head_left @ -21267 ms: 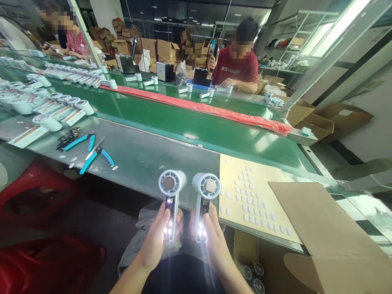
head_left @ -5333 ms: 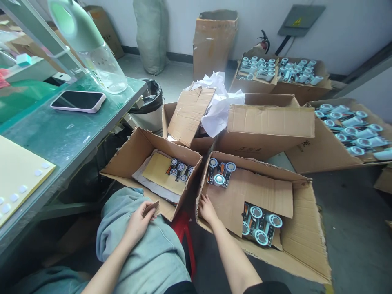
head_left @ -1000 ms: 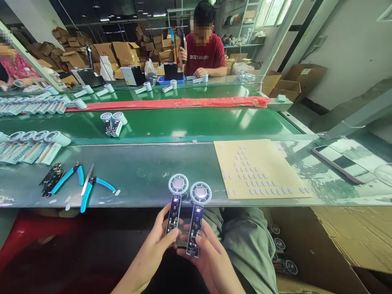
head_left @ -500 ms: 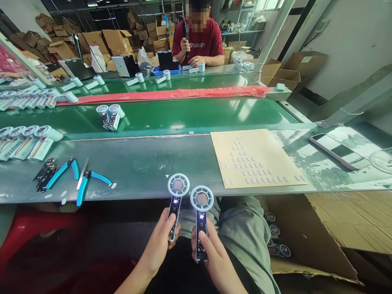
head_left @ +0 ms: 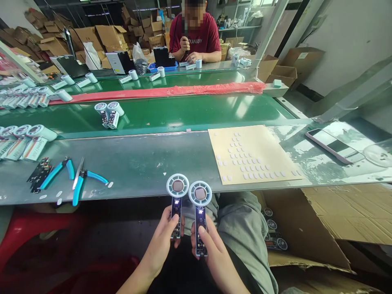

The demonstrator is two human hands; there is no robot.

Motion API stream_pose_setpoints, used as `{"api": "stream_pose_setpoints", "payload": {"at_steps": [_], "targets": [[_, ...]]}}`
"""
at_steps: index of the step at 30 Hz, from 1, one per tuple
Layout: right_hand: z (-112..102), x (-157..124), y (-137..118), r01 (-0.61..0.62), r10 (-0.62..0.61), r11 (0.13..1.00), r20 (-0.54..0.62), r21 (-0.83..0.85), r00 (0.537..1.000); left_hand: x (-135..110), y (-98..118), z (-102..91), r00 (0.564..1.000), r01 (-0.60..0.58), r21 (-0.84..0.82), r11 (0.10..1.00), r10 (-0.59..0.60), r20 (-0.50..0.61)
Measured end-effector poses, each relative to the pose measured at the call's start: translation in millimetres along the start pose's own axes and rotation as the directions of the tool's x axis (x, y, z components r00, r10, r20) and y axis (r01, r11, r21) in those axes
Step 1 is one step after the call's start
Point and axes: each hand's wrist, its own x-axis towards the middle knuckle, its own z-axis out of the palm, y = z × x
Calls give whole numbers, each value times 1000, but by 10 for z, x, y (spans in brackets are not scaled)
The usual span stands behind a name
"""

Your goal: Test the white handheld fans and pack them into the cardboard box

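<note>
Both fan units now stand closer together and a little lower than half a second ago, and small lights now show on their boards. The left hand [head_left: 163,241] is closed around the handle of the left fan unit [head_left: 177,199], with the thumb pressed on its circuit board. The right hand [head_left: 211,251] is closed in the same way on the right fan unit [head_left: 200,206]. Both units stand upright, their round heads almost touching, just in front of the tabletop [head_left: 137,161] edge, above the person's lap. On the tabletop lie blue cutters [head_left: 80,181] to the left, a yellow sheet [head_left: 269,143] with small white pads to the right, and a phone [head_left: 335,145] beyond it. A second person in a red shirt [head_left: 196,38] sits across the green conveyor belt [head_left: 183,112].
</note>
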Motion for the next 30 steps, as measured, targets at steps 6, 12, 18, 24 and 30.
{"api": "stream_pose_setpoints", "payload": {"at_steps": [6,12,18,24,30], "targets": [[7,4,-14,-8,7,1000,16,6,1000,5,-47,-29,1000,-11,-32,999,12,9],[12,0,-38,-37,37,999,15,37,999,4,3,-15,999,1,-95,995,3,41],[1,-23,-68,-14,14,1000,1,6,1000,10,-12,-9,999,-19,-54,998,21,35],[-4,-23,-75,36,-36,999,-18,-32,999,-2,-5,6,1000,-7,-42,999,7,14],[-22,-6,-67,35,-34,998,30,-45,999,20,11,-15,999,9,-84,996,-6,33]]}}
